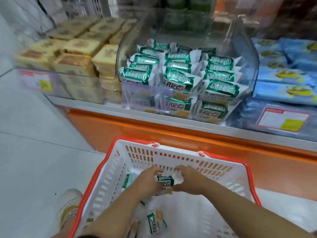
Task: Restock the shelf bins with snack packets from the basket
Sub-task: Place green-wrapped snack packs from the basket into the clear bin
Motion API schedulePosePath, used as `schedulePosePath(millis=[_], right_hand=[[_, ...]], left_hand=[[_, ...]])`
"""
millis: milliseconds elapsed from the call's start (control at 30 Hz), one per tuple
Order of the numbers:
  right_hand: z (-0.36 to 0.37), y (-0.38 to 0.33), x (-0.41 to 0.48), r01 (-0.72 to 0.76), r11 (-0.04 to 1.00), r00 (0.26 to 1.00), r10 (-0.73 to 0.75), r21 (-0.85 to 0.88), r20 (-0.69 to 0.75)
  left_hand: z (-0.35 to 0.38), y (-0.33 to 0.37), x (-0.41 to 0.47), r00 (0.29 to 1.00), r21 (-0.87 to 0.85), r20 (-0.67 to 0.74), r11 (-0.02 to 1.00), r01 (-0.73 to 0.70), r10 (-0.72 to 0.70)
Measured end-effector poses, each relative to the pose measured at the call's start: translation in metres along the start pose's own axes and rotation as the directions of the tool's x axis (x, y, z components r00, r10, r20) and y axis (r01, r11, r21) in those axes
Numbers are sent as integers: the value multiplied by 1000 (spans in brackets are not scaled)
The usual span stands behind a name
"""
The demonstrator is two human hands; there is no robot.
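Both of the person's hands are down inside the white slatted plastic basket with an orange rim (178,150), meeting near its far wall. Between them sits one green-and-white foil snack packet (165,181). The left hand (149,180) curls its fingers over the packet's left end, and the right hand (190,182) closes on it from the right, thumb below and fingers bent over the top. So both hands grip the same packet. It seems to lie crosswise, its long axis running from one hand to the other, though both ends are covered.

The relation that matters is forward and up. The clear curved plastic shelf bin (248,73) stands on the shelf directly beyond the basket's far rim, well apart from the hands and higher. Its open top faces the person. The stocked green packets (178,78) inside lie in rows with their long axes also crosswise, so the held packet probably needs little turning. Neither hand is clearly nearer, since the bin sits almost centred ahead of both.

Another loose green packet (154,222) lies on the basket floor close to the person, between the forearms, so it appears more restocking remains.
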State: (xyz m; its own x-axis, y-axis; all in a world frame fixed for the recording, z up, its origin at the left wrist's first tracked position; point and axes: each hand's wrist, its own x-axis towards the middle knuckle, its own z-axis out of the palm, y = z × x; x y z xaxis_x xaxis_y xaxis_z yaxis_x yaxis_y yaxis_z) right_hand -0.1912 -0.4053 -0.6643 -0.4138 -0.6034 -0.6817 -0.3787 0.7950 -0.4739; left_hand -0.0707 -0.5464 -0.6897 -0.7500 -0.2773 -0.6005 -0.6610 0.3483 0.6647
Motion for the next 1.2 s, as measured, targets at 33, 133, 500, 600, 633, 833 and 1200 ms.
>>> schedulePosePath(millis=[33, 133, 500, 600, 633, 833, 1200], right_hand=[[-10, -9, -11, 50, 997, 998, -53, -64, -38], [-44, -40, -44, 212, 965, 970, -227, -156, -87], [-160, -140, -186, 450, 826, 706, -561, -339, -432], [-186, -158, -197, 407, 836, 603, -549, -367, -579], [-195, -163, -196, 392, 839, 545, -541, -377, -640], [-237, -200, -147, 147, 880, 328, -475, -452, -817], [-273, -253, -36, 0, 864, 748, -334, -504, -573]], left_hand=[[-12, 9, -9, 999, 22, 5, 999, -34, 34], [-51, 53, -41, 988, 123, 28, 981, -152, 149], [-163, 162, -162, 784, 91, -259, 822, -562, 565], [-178, 166, -168, 671, 146, -451, 790, -595, 588], [-182, 166, -167, 635, 248, -498, 798, -549, 591], [-185, 163, -149, 721, 739, -389, 661, -126, 573], [-195, 157, -130, 747, 779, -346, 618, -107, 567]])
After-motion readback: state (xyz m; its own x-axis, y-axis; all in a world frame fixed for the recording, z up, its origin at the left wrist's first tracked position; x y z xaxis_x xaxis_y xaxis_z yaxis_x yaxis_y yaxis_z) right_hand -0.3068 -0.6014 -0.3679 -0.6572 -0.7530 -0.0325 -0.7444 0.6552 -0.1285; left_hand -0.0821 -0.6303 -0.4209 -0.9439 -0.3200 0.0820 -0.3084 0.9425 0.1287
